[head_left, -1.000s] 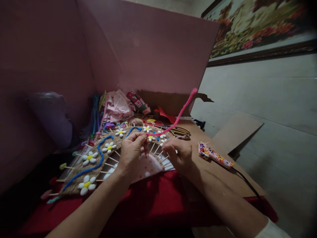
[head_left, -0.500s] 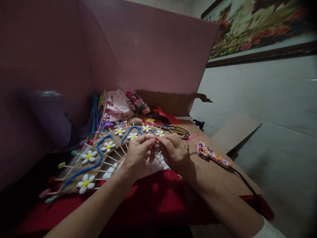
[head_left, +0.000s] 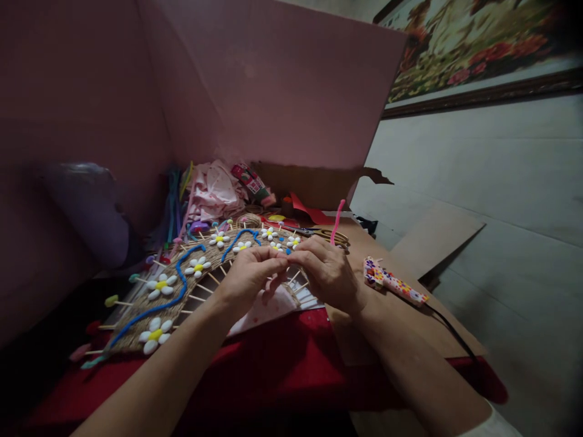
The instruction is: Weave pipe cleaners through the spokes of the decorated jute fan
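Observation:
My left hand [head_left: 252,276] and my right hand [head_left: 330,273] meet fingertip to fingertip over the front of a fan-shaped twine craft piece [head_left: 175,312]. A pink pipe cleaner [head_left: 337,221] stands up behind my right hand. Its other end runs into the closed fingers of both hands, where it is mostly hidden. On the twine band sit white daisies with yellow middles, such as one daisy [head_left: 156,335] near the left end, and wavy blue pipe cleaners [head_left: 182,273]. Wooden sticks with coloured tips poke out past the band's outer edge.
On the brown cardboard [head_left: 410,331] at right lies a flower-patterned glue gun [head_left: 394,285] with a black cord. Scissors [head_left: 328,234] rest behind my right hand. Pink cloth [head_left: 214,191], a printed tube [head_left: 252,182] and red paper [head_left: 312,209] are at the back. A red cloth [head_left: 277,364] covers the table.
The pink pipe cleaner, earlier low and blurred to the right of my right hand, now points upward. Both hands stay together, pinching at nearly the same spot. The view has shifted slightly.

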A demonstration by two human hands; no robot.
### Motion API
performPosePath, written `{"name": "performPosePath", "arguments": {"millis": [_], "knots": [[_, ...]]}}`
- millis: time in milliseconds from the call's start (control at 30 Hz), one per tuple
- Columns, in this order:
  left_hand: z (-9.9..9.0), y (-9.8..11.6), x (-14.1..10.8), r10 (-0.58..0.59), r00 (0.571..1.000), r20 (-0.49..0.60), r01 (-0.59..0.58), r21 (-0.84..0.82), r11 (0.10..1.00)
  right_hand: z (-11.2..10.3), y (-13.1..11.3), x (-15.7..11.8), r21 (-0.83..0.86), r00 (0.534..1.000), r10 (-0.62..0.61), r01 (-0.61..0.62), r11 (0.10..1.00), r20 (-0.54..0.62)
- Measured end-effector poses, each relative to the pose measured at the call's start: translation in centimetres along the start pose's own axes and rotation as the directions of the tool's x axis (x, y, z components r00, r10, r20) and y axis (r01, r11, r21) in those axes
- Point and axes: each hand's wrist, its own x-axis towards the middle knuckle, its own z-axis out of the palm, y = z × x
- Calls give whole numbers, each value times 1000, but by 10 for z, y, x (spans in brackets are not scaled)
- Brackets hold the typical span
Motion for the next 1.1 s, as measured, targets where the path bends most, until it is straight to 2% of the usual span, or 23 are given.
{"name": "performPosePath", "arguments": {"millis": [233,367,500,633,767,933,1000,1100], "knots": [[5,-2,3,-64,978,-200,15,-235,972,6,-5,-3,17,994,106,-106,994,-35],[11,-2,2,-76,966,-248,-1,-298,955,8,-13,-3,23,984,180,-180,983,-12],[13,-4,1,-58,965,-254,-16,-280,960,6,-17,-1,45,974,225,-226,973,16],[8,-6,2,-1,987,-163,-28,-175,984,4,-14,0,-4,976,216,-216,976,29],[1,-2,3,111,992,-60,-105,104,989,2,-6,1,-38,984,161,-158,987,73],[-7,5,2,57,998,-14,-47,400,915,1,0,0,-37,983,65,-60,998,169],[-8,7,1,40,999,-14,-29,440,897,1,1,0,-21,981,46,-43,999,188],[-7,7,0,74,996,-44,-50,397,916,1,1,0,-29,986,52,-48,998,161]]}}
